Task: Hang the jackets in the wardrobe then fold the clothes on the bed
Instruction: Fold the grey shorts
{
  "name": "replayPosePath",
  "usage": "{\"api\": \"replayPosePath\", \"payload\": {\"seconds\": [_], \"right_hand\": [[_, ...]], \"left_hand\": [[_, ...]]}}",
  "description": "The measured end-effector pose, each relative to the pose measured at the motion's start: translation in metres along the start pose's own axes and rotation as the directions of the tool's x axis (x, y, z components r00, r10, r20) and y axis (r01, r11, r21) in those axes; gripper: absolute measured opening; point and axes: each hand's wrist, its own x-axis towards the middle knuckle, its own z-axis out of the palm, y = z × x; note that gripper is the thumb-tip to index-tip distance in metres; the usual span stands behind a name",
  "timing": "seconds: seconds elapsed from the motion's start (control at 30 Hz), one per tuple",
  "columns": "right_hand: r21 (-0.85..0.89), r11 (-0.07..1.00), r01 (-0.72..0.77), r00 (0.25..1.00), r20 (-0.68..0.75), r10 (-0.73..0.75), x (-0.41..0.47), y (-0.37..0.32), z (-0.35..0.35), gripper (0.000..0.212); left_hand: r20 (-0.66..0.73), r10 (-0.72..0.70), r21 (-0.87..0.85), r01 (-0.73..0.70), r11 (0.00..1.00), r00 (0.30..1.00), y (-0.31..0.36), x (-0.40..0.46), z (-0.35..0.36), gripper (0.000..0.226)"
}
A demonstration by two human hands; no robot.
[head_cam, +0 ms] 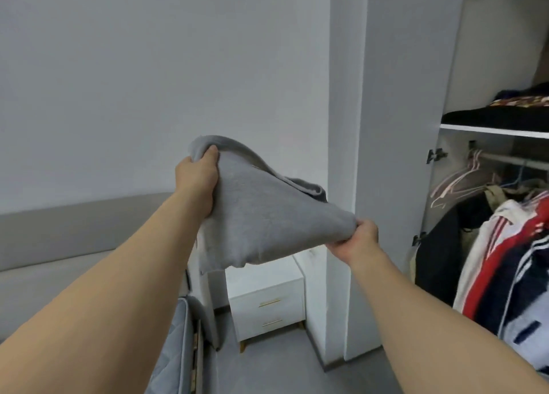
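Both bare forearms reach forward from the bottom corners, and between them hangs a grey sweatshirt (255, 215), held up in the air in front of the wall, above the bedside area. The left hand (197, 175) is the higher one: its fingers are curled over a bunched edge of the fabric, thumb pressed on the near side. The right hand (356, 237), lower and further right, pinches another gathered corner in a closed fist. The cloth stretches taut between the two grips and droops below them. Lower left, the corner of the bed (178, 343) shows a quilted grey mattress edge, with its padded headboard (74, 236) behind. Beyond stands a white nightstand (267, 304) with two drawers. To the right the open wardrobe (395, 156) holds jackets (499, 263) on a rail, empty hangers (463, 182) beside them, and dark folded clothes (499, 117) on the shelf above.
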Motion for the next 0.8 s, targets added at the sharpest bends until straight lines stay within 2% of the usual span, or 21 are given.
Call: {"api": "replayPosePath", "payload": {"seconds": [0.07,0.13,0.2,0.3,0.43,0.5,0.6,0.67,0.7,0.8], "right_hand": [[-0.265,0.963,-0.042,0.994,0.082,0.066,0.014,-0.024,0.001,0.047],[-0.542,0.839,-0.041,0.968,0.185,0.167,0.025,-0.033,0.008,0.056],[-0.623,0.782,-0.005,0.911,0.319,0.261,0.033,-0.027,0.023,0.052],[-0.659,0.75,0.058,0.89,0.375,0.26,0.049,-0.003,0.036,0.043],[-0.535,0.845,-0.004,0.912,0.345,0.223,0.08,0.008,0.025,0.075],[-0.506,0.86,-0.066,0.905,0.333,0.265,0.086,0.0,0.018,0.085],[-0.476,0.878,-0.056,0.94,0.272,0.208,0.1,-0.03,0.01,0.102],[-0.445,0.895,0.013,0.967,0.232,0.101,0.108,-0.059,0.007,0.094],[-0.444,0.894,0.066,0.979,0.204,0.029,0.111,-0.076,0.005,0.083],[-0.489,0.851,0.193,0.981,0.1,-0.165,0.117,-0.135,-0.005,0.043]], "left_hand": [[0.091,-0.018,-0.01,0.019,1.0,0.996,0.002,0.013,0.018,0.035],[0.224,-0.021,0.04,0.013,0.999,0.974,0.006,0.025,0.039,0.04],[0.326,-0.017,0.076,-0.009,0.997,0.945,0.011,0.037,0.061,0.042],[0.418,-0.03,0.09,-0.009,0.996,0.908,0.016,0.056,0.091,0.043],[0.554,-0.086,0.14,0.009,0.99,0.828,0.02,0.083,0.128,0.065],[0.62,-0.097,0.147,0.006,0.989,0.779,0.018,0.089,0.143,0.07],[0.751,-0.124,0.177,-0.018,0.984,0.648,0.015,0.095,0.181,0.068],[0.803,-0.123,0.172,-0.029,0.985,0.584,0.011,0.093,0.213,0.064],[0.813,-0.108,0.166,-0.05,0.985,0.572,0.01,0.092,0.23,0.061],[0.803,0.012,0.15,-0.222,0.963,0.596,0.005,0.095,0.285,0.054]]}}
